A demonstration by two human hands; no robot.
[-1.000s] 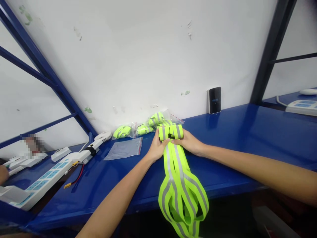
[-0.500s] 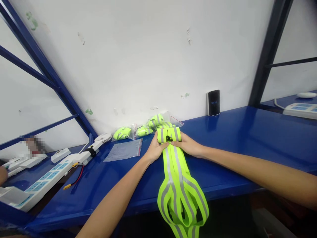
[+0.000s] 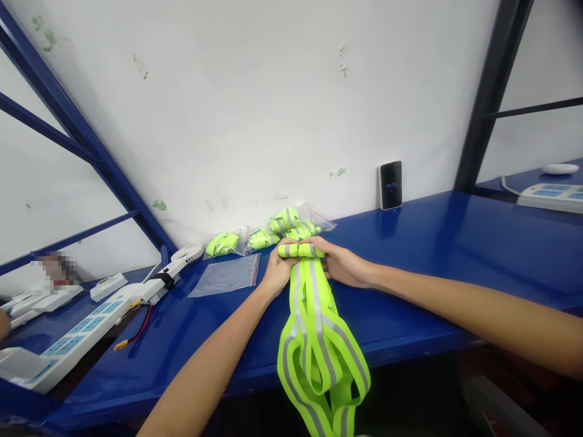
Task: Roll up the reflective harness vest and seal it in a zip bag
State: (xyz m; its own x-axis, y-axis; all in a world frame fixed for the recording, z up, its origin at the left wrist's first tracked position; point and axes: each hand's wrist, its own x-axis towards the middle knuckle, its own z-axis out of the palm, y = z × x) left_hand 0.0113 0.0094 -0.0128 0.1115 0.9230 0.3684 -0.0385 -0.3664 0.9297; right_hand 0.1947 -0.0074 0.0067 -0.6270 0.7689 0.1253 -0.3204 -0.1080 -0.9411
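Note:
Neon yellow-green reflective straps [image 3: 314,303] with grey stripes run from the table over its front edge, where their loops hang down. Their far end is folded into a small roll. My left hand [image 3: 279,267] is closed on the left side of that roll. On the right side, my right hand [image 3: 344,262] grips it too, fingers partly hidden behind the straps. Just beyond the hands lie several clear bags of bundled straps [image 3: 285,221] against the wall. An empty-looking clear zip bag [image 3: 225,276] lies flat to the left of my left hand.
A black-screened device [image 3: 390,185] stands against the wall at the back right. Along the left are a long power strip [image 3: 84,331], a small white fan [image 3: 187,252] and a red-black cable with yellow connectors [image 3: 141,328]. The blue table's front edge [image 3: 401,352] runs below my arms.
The strap end has turned over from a flat upright fold into a tighter roll. My right fingers have shifted onto its top and behind it. The hanging loops have swung slightly left.

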